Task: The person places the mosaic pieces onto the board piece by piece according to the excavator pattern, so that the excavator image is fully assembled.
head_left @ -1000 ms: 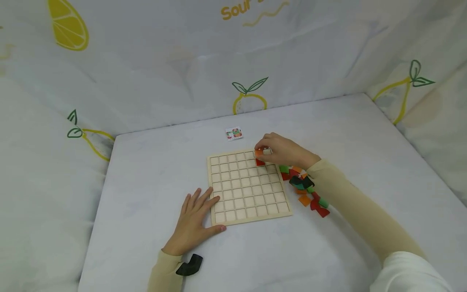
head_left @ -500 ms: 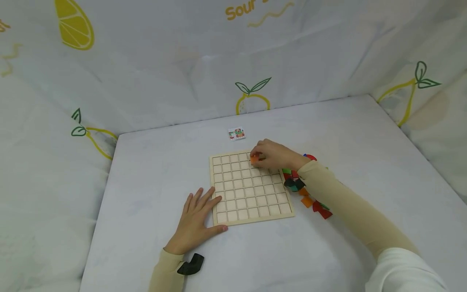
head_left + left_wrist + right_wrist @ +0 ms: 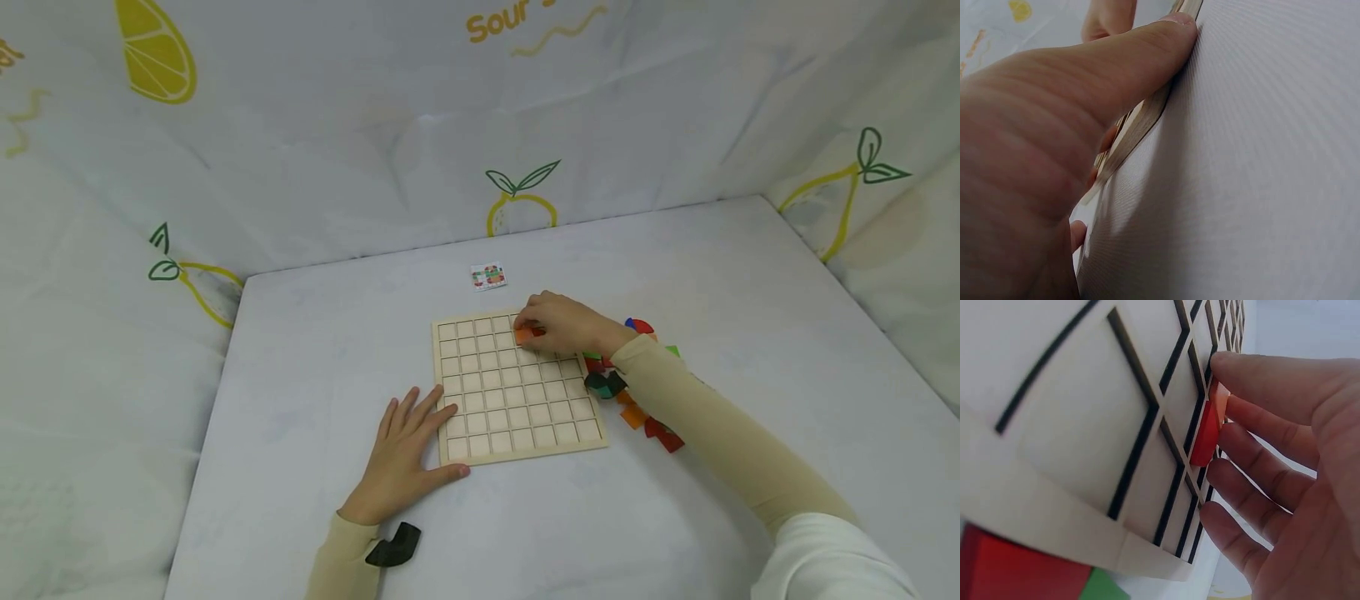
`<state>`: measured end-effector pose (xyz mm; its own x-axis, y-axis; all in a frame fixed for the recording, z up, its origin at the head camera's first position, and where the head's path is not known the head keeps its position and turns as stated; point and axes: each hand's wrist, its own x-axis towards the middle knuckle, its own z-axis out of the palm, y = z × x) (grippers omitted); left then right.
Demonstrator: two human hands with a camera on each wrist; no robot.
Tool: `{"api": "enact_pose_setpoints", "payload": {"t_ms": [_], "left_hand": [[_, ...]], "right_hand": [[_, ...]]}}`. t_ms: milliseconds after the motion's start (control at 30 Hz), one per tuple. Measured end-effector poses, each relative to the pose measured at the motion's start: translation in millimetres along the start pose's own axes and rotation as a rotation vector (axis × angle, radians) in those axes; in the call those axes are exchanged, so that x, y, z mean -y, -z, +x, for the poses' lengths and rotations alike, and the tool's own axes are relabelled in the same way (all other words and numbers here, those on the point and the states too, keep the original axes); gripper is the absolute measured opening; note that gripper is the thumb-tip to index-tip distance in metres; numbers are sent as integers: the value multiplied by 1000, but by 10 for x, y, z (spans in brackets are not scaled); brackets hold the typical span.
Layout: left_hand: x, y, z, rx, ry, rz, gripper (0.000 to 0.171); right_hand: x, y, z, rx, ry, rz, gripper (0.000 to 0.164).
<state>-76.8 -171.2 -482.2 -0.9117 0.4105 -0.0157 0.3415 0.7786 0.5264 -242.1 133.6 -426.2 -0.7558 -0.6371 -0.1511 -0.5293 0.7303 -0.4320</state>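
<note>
A pale wooden grid board [image 3: 513, 392] lies on the white table. My right hand [image 3: 562, 323] reaches over its far edge and pinches an orange tile [image 3: 522, 335] between thumb and index finger, at a cell in the upper rows. Beside it, a red tile [image 3: 1205, 434] rests on the grid, partly hidden by the fingers in the head view. My left hand [image 3: 401, 462] lies with spread fingers at the board's near left corner. Its fingertips touch the left edge, and in the left wrist view the thumb [image 3: 1147, 53] is against the board's side.
A loose pile of red, orange, green and blue tiles [image 3: 633, 415] lies right of the board, partly under the right forearm. Behind the board is a small card [image 3: 489, 276] with a coloured pattern. White cloth walls [image 3: 337, 150] with lemon prints enclose the table.
My right hand has shifted slightly left and nearer with the orange tile, from over the red tile to beside it and lower onto the board. The left hand stays in place.
</note>
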Motion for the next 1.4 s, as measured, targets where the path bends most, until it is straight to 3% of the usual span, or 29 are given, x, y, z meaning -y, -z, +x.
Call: {"api": "enact_pose_setpoints", "payload": {"t_ms": [400,600,933,1400], "left_hand": [[8,-21,-3,-5,-5,9,87],[-5,-19,-9,-6,-5,-1,87],[-9,-10,-10,-16,-8,-1,86],[-8,-20,-12,-17,-6,4,86]], "right_hand": [[-14,-13,-51,30,-5,21,39],[-13,-14,-89,34,-44,58,52],[-105,213,-316,-10,-84,242,38],[-415,386,-697,-61,-187,194,38]]}}
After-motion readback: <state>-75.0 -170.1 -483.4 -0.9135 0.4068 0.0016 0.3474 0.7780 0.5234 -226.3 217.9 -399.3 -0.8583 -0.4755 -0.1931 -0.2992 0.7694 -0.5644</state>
